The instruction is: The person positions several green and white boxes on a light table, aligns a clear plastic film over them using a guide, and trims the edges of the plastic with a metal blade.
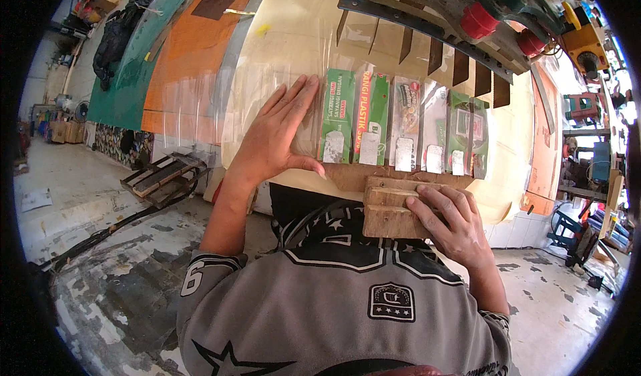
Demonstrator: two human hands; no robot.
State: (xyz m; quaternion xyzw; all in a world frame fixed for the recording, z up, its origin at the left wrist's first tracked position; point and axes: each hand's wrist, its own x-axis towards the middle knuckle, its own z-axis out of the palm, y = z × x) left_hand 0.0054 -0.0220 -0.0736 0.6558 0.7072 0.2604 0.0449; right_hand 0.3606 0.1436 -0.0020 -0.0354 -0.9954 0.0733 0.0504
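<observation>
My left hand (280, 132) lies flat on clear plastic film (247, 109), fingers stretched out and thumb apart. Just right of it runs a row of printed plastic pieces, mostly green with pale patches at their near ends; the closest is a green printed piece (339, 106). At the table's near edge my right hand (454, 219) grips a worn wooden block (390, 209), its fingers over the top face. The block sits close to a brown strip (347, 176) along the row's near ends. The palm side of my right hand is hidden.
Beyond the row, a dark metal rail (414, 26) with several flat blades spans the cream table (287, 22). Machinery with a red knob (479, 21) stands at the far right. Orange (193, 62) and green sheets lie to the left. A low wooden rack (163, 176) is on the floor.
</observation>
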